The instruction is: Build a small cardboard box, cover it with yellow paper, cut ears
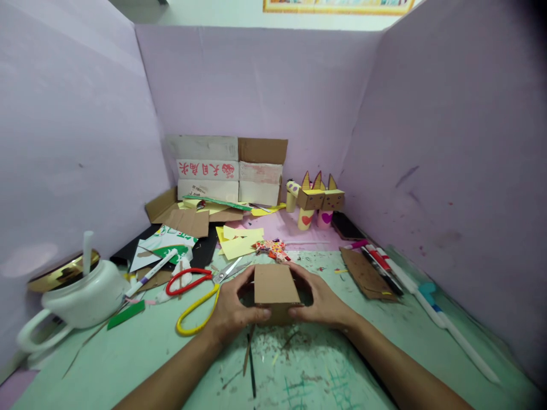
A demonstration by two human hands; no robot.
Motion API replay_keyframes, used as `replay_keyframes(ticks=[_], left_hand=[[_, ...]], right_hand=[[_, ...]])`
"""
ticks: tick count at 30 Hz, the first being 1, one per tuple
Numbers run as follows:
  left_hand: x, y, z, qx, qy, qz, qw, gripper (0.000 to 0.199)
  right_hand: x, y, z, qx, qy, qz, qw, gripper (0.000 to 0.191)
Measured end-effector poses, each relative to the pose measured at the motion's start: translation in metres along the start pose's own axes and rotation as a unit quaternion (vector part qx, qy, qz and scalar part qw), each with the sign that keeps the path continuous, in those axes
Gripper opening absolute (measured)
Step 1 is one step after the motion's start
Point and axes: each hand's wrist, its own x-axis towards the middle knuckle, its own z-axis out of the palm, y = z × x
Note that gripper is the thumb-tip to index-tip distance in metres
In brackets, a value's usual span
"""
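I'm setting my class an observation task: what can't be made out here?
In the head view:
Cardboard box: underside, hidden by its top and front.
Left grip and right grip: some fingertips, hidden behind the box.
White pot: inside, hidden by its wall.
Wall picture: upper part, cut off by the top edge.
Carton label: print too small to read.

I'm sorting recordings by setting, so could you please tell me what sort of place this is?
It looks like a craft table, with scissors, a marker and small cardboard-headed figures on it.
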Motion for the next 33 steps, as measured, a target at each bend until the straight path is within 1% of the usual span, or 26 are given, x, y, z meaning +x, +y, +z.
replay_keyframes(ticks=[7,14,20,26,33], left_hand=[[-0.0002,-0.0040,-0.0018,0.008,0.023,-0.017,1.000,0.080],[0.0000,-0.0003,0.0000,-0.007,0.000,-0.001,1.000,0.073],[0.0000,-0.0042,-0.0014,0.003,0.017,-0.014,1.000,0.078],[-0.0003,-0.0010,-0.0006,0.000,0.005,-0.004,1.000,0.074],[-0.0007,-0.0026,-0.0006,0.000,0.013,-0.008,1.000,0.076]], right_hand=[[0.0007,-0.0006,0.0002,0.009,-0.004,0.000,1.000,0.080],[0.0001,0.0010,0.0002,0.006,-0.002,0.007,1.000,0.081],[0.0011,0.0007,0.0005,0.004,0.002,0.009,1.000,0.082],[0.0010,0.0004,0.0007,0.010,0.002,0.005,1.000,0.081],[0.0009,0.0002,0.0008,0.011,0.002,0.005,1.000,0.082]])
